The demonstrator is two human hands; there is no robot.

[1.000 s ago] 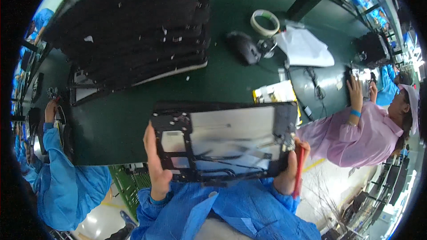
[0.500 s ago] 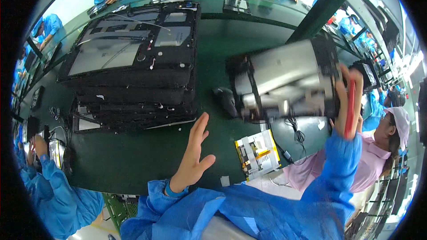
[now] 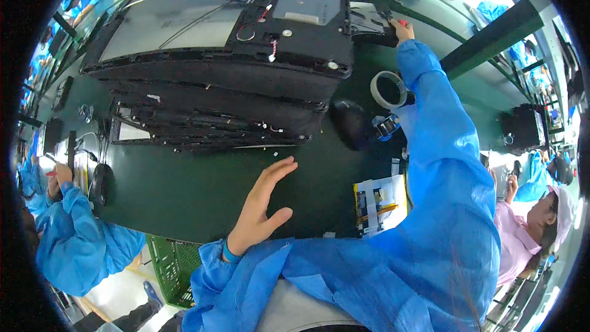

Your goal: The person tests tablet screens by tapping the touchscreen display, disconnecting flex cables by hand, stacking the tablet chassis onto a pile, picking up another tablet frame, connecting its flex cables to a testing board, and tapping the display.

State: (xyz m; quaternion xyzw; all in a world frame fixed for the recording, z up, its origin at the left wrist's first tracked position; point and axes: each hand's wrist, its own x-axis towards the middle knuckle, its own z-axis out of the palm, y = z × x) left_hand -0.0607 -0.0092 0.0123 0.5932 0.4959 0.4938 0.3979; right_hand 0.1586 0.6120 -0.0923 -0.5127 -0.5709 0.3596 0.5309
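Black-framed panel (image 3: 369, 23) out toward the tabletop's far edge, just right of a tall stack (image 3: 221, 101). Fingers of the right hand (image 3: 404, 32) closed on its right-hand side; a small red tool (image 3: 402, 23) shows at the same grip, the rest too small to make out. Fingers of the left hand (image 3: 253, 212) empty, extended and close together, thumb spread wide, just over the tabletop's near edge.

Right arm in a blue sleeve (image 3: 445, 129), stretched across the tabletop (image 3: 184, 187). Beside that arm: tape roll (image 3: 376, 92), then a black mouse (image 3: 350, 124) between roll and stack. Nearer the near edge, a white pack with yellow edging (image 3: 396, 197), partly behind the sleeve.

Stack fills the far-left part, many dark panels deep, topmost with grey plates and thin wires. Green basket (image 3: 169, 264) below the near edge, toward the left. Worker in pink (image 3: 513, 233) by the right end.
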